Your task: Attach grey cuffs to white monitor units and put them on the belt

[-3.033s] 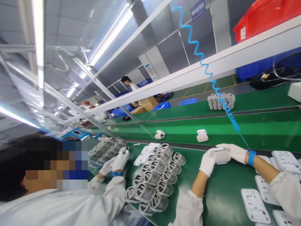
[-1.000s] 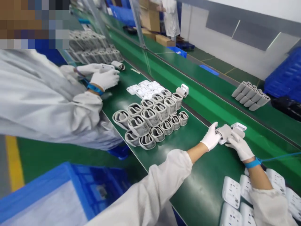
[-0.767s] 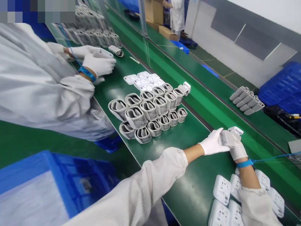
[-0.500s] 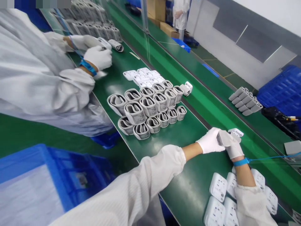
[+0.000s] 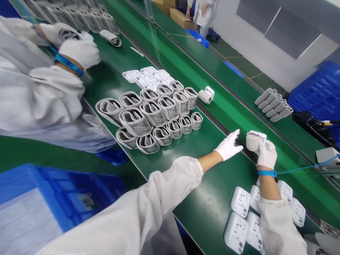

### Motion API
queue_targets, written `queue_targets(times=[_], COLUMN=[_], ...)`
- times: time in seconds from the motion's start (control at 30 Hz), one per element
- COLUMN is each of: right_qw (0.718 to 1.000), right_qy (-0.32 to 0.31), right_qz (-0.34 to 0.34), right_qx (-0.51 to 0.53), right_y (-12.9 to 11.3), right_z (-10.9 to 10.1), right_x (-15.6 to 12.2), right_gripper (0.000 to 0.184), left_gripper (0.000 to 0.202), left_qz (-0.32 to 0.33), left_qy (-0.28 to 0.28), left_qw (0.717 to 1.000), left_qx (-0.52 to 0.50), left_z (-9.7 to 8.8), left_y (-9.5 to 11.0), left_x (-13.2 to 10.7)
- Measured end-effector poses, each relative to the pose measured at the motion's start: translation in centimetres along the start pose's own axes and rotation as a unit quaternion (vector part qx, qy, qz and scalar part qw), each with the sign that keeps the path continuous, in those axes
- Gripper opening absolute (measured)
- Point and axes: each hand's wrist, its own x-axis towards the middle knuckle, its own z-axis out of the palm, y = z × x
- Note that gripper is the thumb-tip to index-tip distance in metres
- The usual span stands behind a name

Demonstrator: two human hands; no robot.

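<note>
The gloved right hand (image 5: 267, 154) has its fingers bent against the right end of a rolled grey wrist cuff (image 5: 253, 142) with a white monitor casing (image 5: 262, 135); whether they clamp it cannot be told. The cuff lies at ten o'clock from that hand, its length with the casing running roughly nine to three, above or on the green conveyor belt (image 5: 231, 115). The left hand (image 5: 228, 146), fingers spread and holding nothing, is apart from it; the cuff is at its three o'clock, so the right hand is nearer. Farther out, loose white casings (image 5: 240, 202) lie at the right hand's seven o'clock, and stacked rolled cuffs (image 5: 154, 112) at the left hand's ten.
</note>
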Motion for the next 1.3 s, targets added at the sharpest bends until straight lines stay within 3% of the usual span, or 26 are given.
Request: queue_targets(times=[0.13, 0.27, 0.4, 0.8, 1.0, 1.3], right_qw=[0.985, 0.971, 0.966, 0.964, 0.979, 0.977], right_qy=[0.132, 0.195, 0.229, 0.188, 0.003, 0.006], right_qz=[0.008, 0.010, -0.002, 0.011, 0.018, 0.069], right_qx=[-0.112, -0.136, -0.122, -0.187, -0.201, -0.204], right_y=[-1.5, -3.0, -3.2, 0.0, 2.1, 3.8], right_z=[-0.1, -0.1, -0.2, -0.9, -0.5, -0.4], right_x=[-0.2, -0.3, -0.3, 0.9, 1.8, 2.2], right_gripper=[0.047, 0.038, 0.037, 0.043, 0.059, 0.067], left_gripper=[0.075, 0.055, 0.047, 0.033, 0.033, 0.031], left_qz=[0.003, 0.028, 0.027, 0.078, 0.090, 0.096], left_qy=[-0.028, -0.086, -0.090, -0.118, -0.135, -0.133], left_qw=[0.999, 0.991, 0.991, 0.976, 0.966, 0.965], left_qx=[0.034, 0.100, 0.096, 0.166, 0.201, 0.205], left_z=[0.2, 0.0, -0.1, -0.7, -0.7, -0.5], left_y=[-0.7, -0.4, -0.1, 0.6, 0.6, 0.4], left_x=[-0.2, -0.5, -0.5, -0.5, -0.3, -0.4])
